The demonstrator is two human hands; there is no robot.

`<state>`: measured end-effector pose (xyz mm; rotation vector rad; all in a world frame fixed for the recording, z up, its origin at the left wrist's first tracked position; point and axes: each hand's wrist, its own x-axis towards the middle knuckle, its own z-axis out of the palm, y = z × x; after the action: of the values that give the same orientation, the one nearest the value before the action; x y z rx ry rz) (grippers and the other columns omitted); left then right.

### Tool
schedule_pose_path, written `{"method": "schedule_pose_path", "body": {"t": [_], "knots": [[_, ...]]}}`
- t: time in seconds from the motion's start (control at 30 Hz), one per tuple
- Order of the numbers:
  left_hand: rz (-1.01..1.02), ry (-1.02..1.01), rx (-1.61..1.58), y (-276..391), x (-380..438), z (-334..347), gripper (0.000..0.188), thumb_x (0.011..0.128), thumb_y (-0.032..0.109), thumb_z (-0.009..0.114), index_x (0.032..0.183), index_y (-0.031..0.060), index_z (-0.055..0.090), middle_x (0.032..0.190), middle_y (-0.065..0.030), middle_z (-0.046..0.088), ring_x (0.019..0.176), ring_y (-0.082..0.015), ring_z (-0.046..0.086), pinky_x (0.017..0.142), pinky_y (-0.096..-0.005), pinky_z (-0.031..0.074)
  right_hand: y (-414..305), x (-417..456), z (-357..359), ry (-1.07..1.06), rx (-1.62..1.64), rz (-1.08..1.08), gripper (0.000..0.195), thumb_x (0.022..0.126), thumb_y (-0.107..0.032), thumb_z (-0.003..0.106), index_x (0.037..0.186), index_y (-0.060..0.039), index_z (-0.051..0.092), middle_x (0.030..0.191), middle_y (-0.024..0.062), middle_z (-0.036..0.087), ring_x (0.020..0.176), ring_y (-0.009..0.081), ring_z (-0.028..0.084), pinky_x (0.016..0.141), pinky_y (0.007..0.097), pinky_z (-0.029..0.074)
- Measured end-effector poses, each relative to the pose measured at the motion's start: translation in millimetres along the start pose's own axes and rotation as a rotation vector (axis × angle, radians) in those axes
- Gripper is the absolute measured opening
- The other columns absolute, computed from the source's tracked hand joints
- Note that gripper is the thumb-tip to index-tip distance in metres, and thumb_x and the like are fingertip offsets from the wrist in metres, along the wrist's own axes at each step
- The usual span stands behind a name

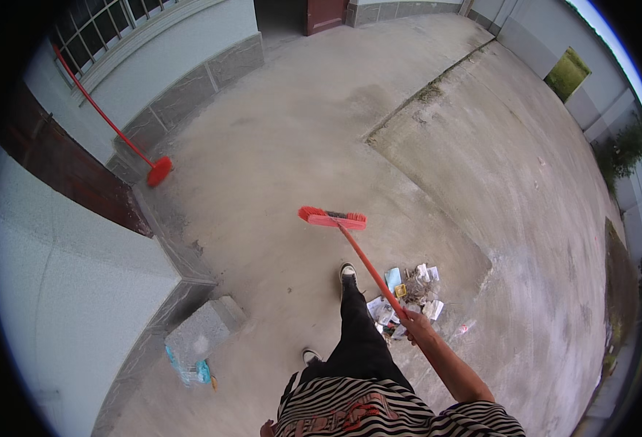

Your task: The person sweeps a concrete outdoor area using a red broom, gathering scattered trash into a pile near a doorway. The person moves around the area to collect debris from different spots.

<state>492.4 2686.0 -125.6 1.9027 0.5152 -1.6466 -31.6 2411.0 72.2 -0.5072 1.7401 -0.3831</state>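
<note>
My right hand (416,326) grips the orange-red handle of a push broom (336,220), whose red and black bristled head is held out ahead of my feet. Beneath and beside that hand lies a heap of litter (408,297) with papers, a light blue piece and a small yellow container. Only a small part of my left hand (267,429) shows at the bottom edge, by the striped shirt; whether it holds anything cannot be told.
A second red broom (160,171) leans by the window at the left. Grey blocks (203,330) with blue plastic (203,371) stand near the wall corner. A dark red door (69,158) is set in the left wall. A ridge (430,199) crosses the concrete.
</note>
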Motion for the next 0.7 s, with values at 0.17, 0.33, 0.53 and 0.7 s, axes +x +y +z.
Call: {"method": "schedule_pose_path", "body": {"t": [0.17, 0.33, 0.53, 0.7], "knots": [[-0.002, -0.034, 0.048, 50, -6, 97, 0.027, 0.088, 0.023, 0.045, 0.091, -0.0026, 0.05, 0.089, -0.0182, 0.059, 0.077, -0.0283, 0.057, 0.074, -0.0435, 0.046, -82, 132, -41, 0.024, -0.009, -0.116, 0.05, 0.081, -0.018, 0.056, 0.129, -0.0169, 0.042, 0.06, 0.0013, 0.05, 0.042, 0.0098, 0.046, 0.037, 0.0243, 0.038], [0.183, -0.183, -0.083, 85, -71, 223, 0.027, 0.085, 0.021, 0.049, 0.097, -0.004, 0.049, 0.091, -0.02, 0.058, 0.085, -0.029, 0.057, 0.075, -0.0429, 0.048, -198, 260, -101, 0.132, -0.024, -0.225, 0.047, 0.081, -0.022, 0.055, 0.126, -0.0176, 0.046, 0.054, 0.003, 0.049, 0.04, 0.0114, 0.047, 0.034, 0.0273, 0.039], [0.256, -0.023, 0.726, 121, -77, 256, 0.025, 0.081, 0.018, 0.055, 0.095, -0.0024, 0.051, 0.084, -0.0151, 0.06, 0.084, -0.0278, 0.061, 0.071, -0.04, 0.05, -291, 418, -157, 0.352, -0.334, -0.473, 0.038, 0.082, -0.02, 0.05, 0.119, -0.0126, 0.049, 0.082, 0.0174, 0.062, 0.072, 0.0347, 0.059, 0.062, 0.0435, 0.048], [0.639, -0.107, 1.684, 154, -117, 281, 0.015, 0.077, 0.01, 0.056, 0.081, -0.0039, 0.053, 0.079, -0.0118, 0.058, 0.077, -0.0265, 0.058, 0.065, -0.0354, 0.047, -265, 465, -189, 0.406, -0.431, -0.422, 0.042, 0.082, -0.018, 0.049, 0.124, -0.0163, 0.045, 0.066, 0.0137, 0.057, 0.048, 0.0252, 0.056, 0.039, 0.0372, 0.045]]}}
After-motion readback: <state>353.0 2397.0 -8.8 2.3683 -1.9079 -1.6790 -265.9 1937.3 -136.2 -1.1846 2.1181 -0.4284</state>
